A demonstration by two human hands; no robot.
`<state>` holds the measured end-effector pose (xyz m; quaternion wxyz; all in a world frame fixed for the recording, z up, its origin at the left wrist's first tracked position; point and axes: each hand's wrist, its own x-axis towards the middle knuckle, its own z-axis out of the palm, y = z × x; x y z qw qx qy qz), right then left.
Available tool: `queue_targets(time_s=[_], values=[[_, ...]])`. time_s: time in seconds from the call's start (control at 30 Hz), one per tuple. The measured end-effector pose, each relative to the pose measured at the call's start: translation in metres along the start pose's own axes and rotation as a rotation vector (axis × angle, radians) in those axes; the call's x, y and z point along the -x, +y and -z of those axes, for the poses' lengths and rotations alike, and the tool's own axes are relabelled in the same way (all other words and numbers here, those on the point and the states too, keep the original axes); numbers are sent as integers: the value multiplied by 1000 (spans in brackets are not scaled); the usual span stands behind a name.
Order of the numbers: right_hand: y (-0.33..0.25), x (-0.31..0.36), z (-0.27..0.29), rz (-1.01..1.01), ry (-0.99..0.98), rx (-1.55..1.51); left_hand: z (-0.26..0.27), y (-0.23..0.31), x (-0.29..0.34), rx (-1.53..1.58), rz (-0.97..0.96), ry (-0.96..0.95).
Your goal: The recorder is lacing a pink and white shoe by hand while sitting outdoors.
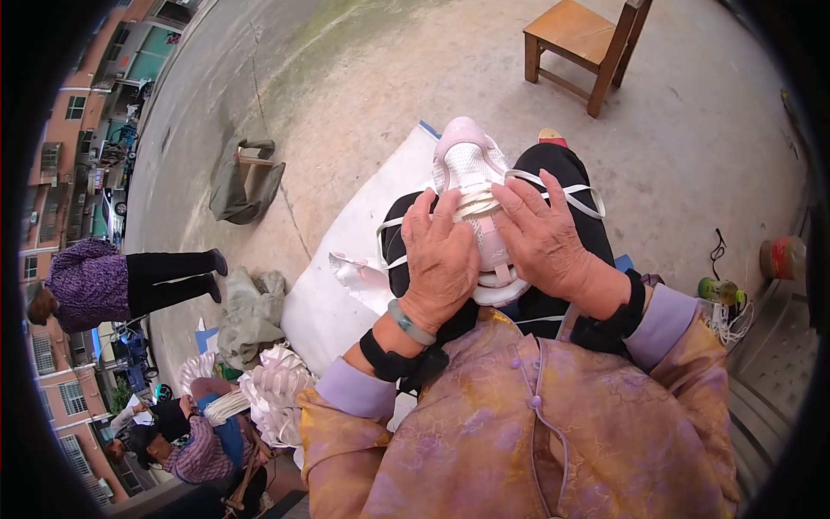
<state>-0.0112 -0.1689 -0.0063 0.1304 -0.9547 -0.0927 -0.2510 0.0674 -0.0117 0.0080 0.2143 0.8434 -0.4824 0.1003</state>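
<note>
A pink and white shoe [474, 186] is held on the lap, toe pointing away from the body. The left hand [439, 259] is laid over the shoe's left side and grips it, fingers curled on the white laces [474, 206]. The right hand [546, 235] clasps its right side, fingertips on the same laces. A wooden chair [584, 45] stands well beyond the shoe, and a bundle of white straps [275, 394] lies to its lower left.

**Pink-and-white shoe upper on the lap**

A pale pink shoe upper [471, 164] with a white mesh panel lies on the person's lap, toe end pointing away from the body. Flat white straps [577, 192] cross its middle and loop out to both sides. Its near half is mostly covered by both hands.
</note>
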Motion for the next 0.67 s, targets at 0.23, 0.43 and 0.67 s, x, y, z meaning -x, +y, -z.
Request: queue_targets(time_s=[0.23, 0.43, 0.67], values=[[-4, 0, 1, -88, -17, -41, -4, 2, -4, 49, 9, -64], [-2, 5, -5, -191, 52, -208, -1, -8, -8, 234, 24, -111], [-4, 5, -7, -166, 41, -130, -10, -13, -6, 324, 78, -175]])
